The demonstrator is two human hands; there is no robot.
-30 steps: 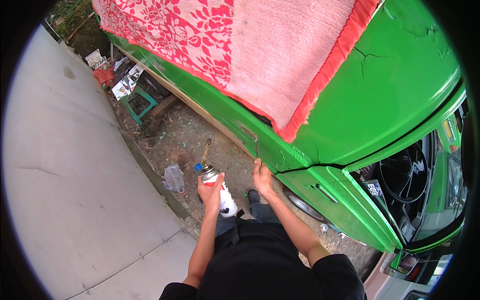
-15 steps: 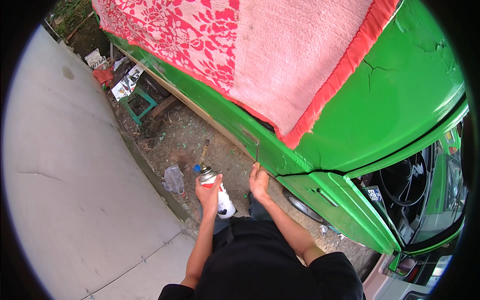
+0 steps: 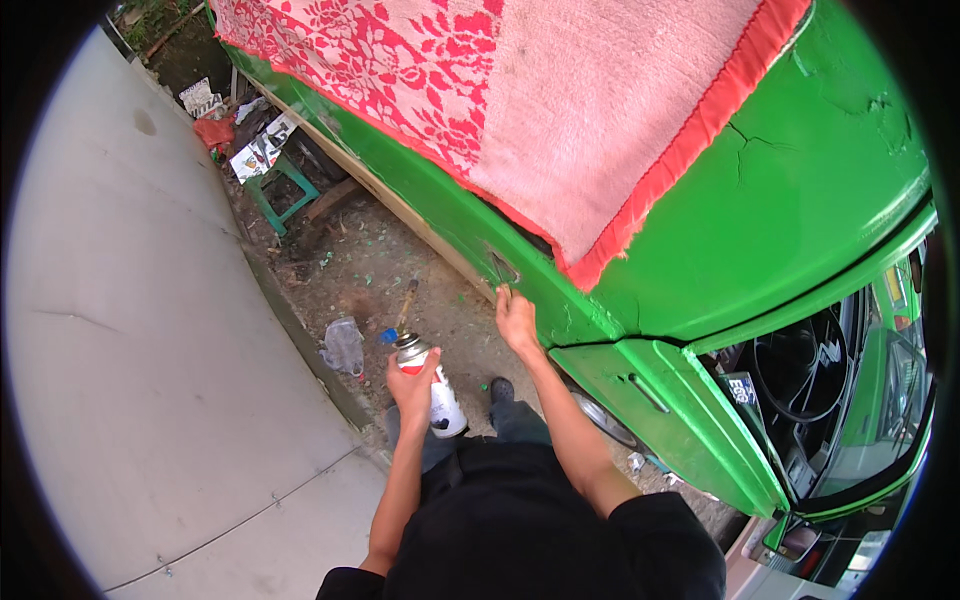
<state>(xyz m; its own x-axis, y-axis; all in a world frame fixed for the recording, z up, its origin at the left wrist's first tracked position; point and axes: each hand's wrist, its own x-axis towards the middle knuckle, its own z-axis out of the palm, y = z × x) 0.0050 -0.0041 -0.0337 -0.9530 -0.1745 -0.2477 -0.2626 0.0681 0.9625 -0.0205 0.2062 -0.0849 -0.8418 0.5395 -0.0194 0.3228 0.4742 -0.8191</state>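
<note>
My left hand [image 3: 412, 385] is closed around a gas torch [image 3: 447, 408], a white and red can with a blue knob and a brownish burner tube [image 3: 407, 300] pointing away from me. The can leans, its base toward my body. My right hand [image 3: 516, 322] is closed, fingertips up, on a thin metal tool, most of it hidden by the fingers. Its tip end lies by a worn, dull patch [image 3: 503, 266] on the side of the green vehicle [image 3: 430, 215]. No flame can be made out at the tube.
A pink and red towel [image 3: 580, 120] covers part of the vehicle's roof. The front door [image 3: 660, 410] is at right, with a mirror near me. A pale wall-like panel [image 3: 180, 330] runs along the left. On the ground are a plastic bag [image 3: 343, 347], a green stool [image 3: 283, 190] and paint flakes.
My right hand has moved forward and slightly left along the vehicle's side, the tool now nearer the worn patch. My left hand still holds the torch, almost unmoved. The view has shifted slightly.
</note>
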